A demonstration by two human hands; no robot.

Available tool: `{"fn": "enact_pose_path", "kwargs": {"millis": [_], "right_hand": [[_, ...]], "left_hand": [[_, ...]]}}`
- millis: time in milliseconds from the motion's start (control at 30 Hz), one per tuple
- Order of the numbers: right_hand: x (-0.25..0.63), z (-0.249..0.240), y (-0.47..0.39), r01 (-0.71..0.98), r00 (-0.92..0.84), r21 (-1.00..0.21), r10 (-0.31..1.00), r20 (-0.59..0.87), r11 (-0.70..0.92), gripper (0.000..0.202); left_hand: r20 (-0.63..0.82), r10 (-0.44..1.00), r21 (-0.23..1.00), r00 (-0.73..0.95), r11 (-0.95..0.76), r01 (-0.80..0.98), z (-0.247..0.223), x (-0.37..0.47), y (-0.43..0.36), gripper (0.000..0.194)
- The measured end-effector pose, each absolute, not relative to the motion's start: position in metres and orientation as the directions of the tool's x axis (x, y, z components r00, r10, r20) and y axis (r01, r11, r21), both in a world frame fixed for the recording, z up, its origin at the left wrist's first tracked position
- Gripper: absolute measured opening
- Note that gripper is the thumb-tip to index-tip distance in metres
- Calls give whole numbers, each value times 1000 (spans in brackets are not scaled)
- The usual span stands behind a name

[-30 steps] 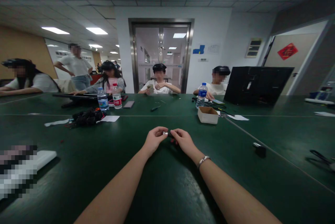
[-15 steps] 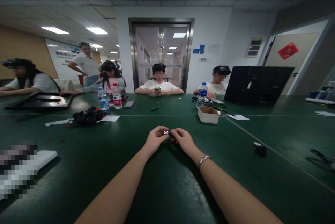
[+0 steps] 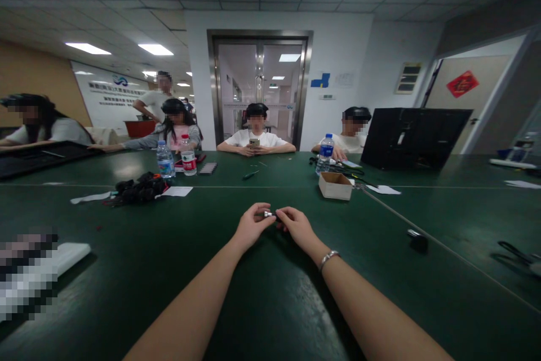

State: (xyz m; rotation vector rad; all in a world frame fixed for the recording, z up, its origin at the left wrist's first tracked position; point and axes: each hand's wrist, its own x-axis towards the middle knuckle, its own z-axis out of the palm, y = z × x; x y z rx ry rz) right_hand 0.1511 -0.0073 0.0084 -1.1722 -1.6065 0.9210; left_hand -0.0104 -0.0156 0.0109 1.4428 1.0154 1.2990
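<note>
Both my hands meet over the green table [image 3: 270, 288], fingertips close together. Between them is a small black piece with a shiny metal end [image 3: 267, 214]; its exact kind is too small to make out. My left hand [image 3: 251, 224] pinches the metal end between thumb and fingers. On the dark end, my right hand [image 3: 296, 222] closes thumb and fingertips, which hide most of it. A silver bracelet [image 3: 328, 259] circles my right wrist.
Ahead to the right stands an open cardboard box [image 3: 335, 186] near a water bottle [image 3: 325, 154]. A black bundle [image 3: 139, 187] lies left, before two bottles. A small dark object with a shiny end [image 3: 418, 240] lies right. Several people sit across; a large monitor [image 3: 416, 138] stands right.
My hands stay almost in place, with the metal end turned slightly between the fingers. At far left, a black tray has shifted left, and a standing person has moved right.
</note>
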Motion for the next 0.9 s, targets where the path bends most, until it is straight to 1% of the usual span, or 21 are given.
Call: {"fn": "enact_pose_path", "kwargs": {"millis": [67,133,233,300,367,433,467,567,633,700,800,900], "right_hand": [[150,9,-8,276,-129,-924,963,237,264,33],[150,11,-10,274,-132,-925,963,234,262,30],[150,14,-13,278,-136,-927,966,221,251,30],[150,15,-13,276,-134,-930,968,212,242,30],[150,14,-13,265,-130,-933,968,214,242,30],[150,12,-11,250,-126,-935,966,224,250,30],[149,11,-10,242,-122,-936,965,232,255,29],[149,9,-8,230,-115,-937,963,243,264,27],[149,9,-9,231,-116,-937,964,240,261,26],[150,10,-9,235,-117,-939,967,228,250,25],[150,11,-10,234,-120,-941,968,220,243,27],[150,8,-8,222,-114,-940,964,240,260,28]], "left_hand": [[176,983,983,58,-178,40,10,-10,-14,32],[147,987,984,60,-152,88,9,-10,-14,28],[225,969,964,97,-236,120,9,-11,-15,20],[275,952,954,134,-287,84,10,-12,-16,18],[292,944,953,153,-300,32,10,-11,-17,23],[269,956,962,117,-272,12,9,-9,-16,31],[246,965,968,92,-249,25,8,-8,-15,32],[178,981,977,71,-185,107,7,-7,-13,25],[209,973,966,96,-221,136,7,-8,-14,20],[274,953,950,130,-289,116,8,-10,-15,17],[313,939,944,145,-324,64,8,-10,-15,24],[236,969,967,74,-242,79,4,-7,-11,28]]}}
